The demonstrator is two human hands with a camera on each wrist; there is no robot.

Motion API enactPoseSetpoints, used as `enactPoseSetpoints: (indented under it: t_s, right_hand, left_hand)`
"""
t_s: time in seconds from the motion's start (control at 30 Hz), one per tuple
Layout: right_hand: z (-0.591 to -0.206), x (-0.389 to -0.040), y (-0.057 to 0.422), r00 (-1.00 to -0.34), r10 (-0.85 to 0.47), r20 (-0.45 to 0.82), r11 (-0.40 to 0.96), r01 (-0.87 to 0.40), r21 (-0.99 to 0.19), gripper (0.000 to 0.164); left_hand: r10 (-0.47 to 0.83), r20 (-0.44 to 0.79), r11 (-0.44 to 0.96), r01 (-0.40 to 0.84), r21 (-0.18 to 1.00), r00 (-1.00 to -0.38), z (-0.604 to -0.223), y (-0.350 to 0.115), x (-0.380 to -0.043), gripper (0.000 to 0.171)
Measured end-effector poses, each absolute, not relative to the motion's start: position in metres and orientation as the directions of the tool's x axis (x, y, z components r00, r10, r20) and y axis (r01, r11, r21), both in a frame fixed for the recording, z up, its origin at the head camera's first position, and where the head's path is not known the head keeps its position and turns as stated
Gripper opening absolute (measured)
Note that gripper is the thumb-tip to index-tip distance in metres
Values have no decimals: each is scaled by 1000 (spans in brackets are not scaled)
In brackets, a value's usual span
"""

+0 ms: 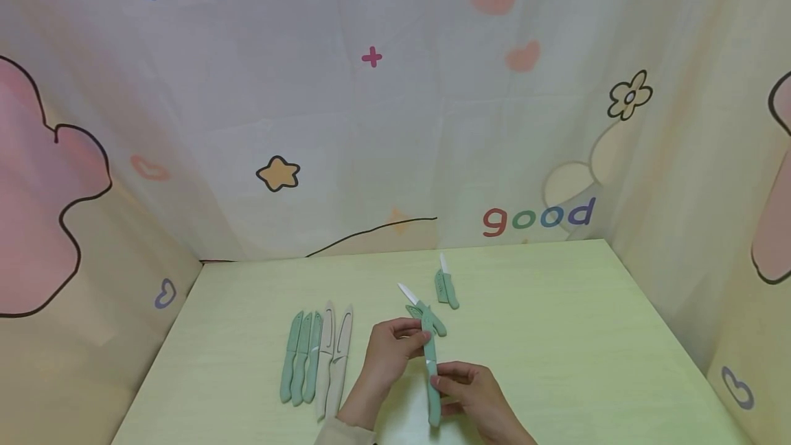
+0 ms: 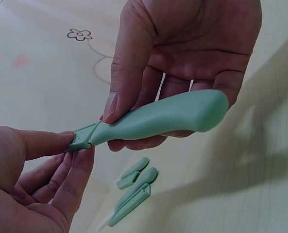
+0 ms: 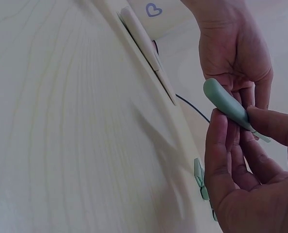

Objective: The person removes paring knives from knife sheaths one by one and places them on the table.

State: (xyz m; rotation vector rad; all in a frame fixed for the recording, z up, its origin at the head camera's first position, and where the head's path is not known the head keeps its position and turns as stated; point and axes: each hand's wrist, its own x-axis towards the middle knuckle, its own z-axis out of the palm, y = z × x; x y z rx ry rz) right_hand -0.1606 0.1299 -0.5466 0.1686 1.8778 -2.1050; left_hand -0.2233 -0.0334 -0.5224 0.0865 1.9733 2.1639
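Note:
A green paring knife (image 2: pixel 163 116) is held up above the table between the two hands, its blade inside a matching green sheath (image 2: pixel 84 136). My left hand (image 1: pixel 386 349) pinches the sheath between thumb and fingers. With its thumb on one side and fingers on the other, my right hand (image 1: pixel 472 390) grips the handle near the sheath's mouth. Just beyond the left fingers, an unsheathed green knife (image 1: pixel 437 325) with a white blade lies over its sheath (image 1: pixel 413 310). Farther back, another bare knife (image 1: pixel 451 290) lies alongside its own sheath (image 1: pixel 440 287).
Left of the hands, several sheathed knives lie in a row: green ones (image 1: pixel 288 369) at the outer side and two beige ones (image 1: pixel 336 376) beside my left forearm. The pale wood-grain table (image 1: pixel 556 335) meets a printed curtain (image 1: pixel 395 122) at the back and sides.

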Motion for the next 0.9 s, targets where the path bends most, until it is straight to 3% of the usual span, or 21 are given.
enactPoseSetpoints:
  t_s: [0.9]
  right_hand:
    - [-544,-157,131,-944,-180,-277,-80,295,-952,37]
  left_hand:
    - [198,-108,-74,-125,989,-974,-494,-35,-212,27]
